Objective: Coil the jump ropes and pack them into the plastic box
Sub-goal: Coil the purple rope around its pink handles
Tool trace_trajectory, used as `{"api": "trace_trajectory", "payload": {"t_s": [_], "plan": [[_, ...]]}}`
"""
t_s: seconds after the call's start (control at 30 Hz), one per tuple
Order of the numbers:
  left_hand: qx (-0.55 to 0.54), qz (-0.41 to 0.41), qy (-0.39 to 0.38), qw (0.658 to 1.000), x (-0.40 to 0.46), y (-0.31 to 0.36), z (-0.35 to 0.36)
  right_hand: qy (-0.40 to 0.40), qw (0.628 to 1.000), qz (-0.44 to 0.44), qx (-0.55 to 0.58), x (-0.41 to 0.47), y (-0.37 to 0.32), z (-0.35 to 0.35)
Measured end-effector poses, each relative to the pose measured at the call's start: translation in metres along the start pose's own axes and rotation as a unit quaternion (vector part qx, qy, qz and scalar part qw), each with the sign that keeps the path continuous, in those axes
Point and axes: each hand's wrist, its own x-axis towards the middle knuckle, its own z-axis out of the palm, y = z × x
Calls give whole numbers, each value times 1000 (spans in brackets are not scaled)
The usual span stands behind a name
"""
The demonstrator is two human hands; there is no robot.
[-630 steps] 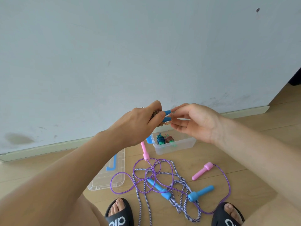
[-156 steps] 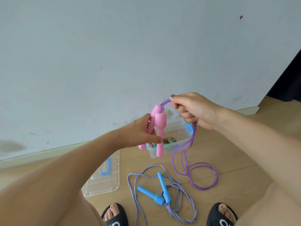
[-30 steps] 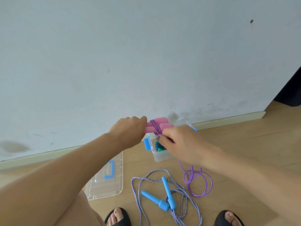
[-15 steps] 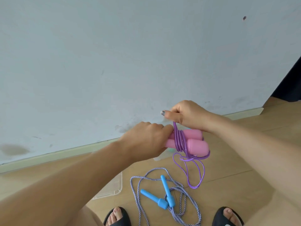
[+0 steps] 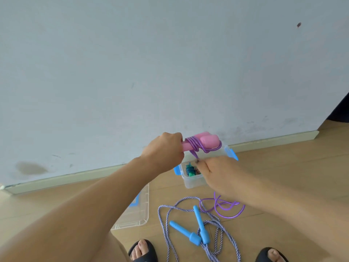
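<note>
While counting from near to far: two jump ropes on view, plus one more bundle already in the box. First rope, the purple rope [image 5: 195,146], with two pink handles [image 5: 205,143] held side by side, pointing to the right, in front of the wall [image 5: 170,63]. Several purple turns wound tightly around both handles close to the left hand [image 5: 164,151]; the rest of it hanging down behind the right hand and lying in loose loops [image 5: 226,208] on the floor [image 5: 283,167]. Left hand clenched around the thin ends of the pink handles. Right hand [image 5: 217,173] just below the handles, pinching the purple rope between thumb and fingers.

Second rope, striped blue and white [image 5: 170,214], lying uncoiled on the floor near the feet, with two blue handles [image 5: 198,226] crossing at their thick ends.

One clear plastic box [image 5: 192,183] with blue clips, standing on the floor by the wall, directly below the hands, partly hidden by the right hand. Inside, one small coiled bundle [image 5: 189,170] in green and blue; details too small to tell.

One clear lid [image 5: 137,214] with a blue handle, flat on the floor to the left of the box, partly behind the left arm.

Two black sandals [image 5: 143,251] at the near edge.
</note>
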Motion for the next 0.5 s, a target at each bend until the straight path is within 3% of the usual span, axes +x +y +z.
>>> {"api": "trace_trajectory", "payload": {"t_s": [0.13,0.23,0.4,0.5], "plan": [[102,14,-41,994,0,-4,6,66,991,-77,-90,-17,-16,-9],[128,42,-68,989,-2,-5,8,91,987,-84,-102,-15,-20,-32],[211,134,-90,964,-13,6,11,176,973,-114,-100,0,-12,-55],[230,192,-90,950,-25,19,9,181,967,-127,-124,21,-3,-61]]}}
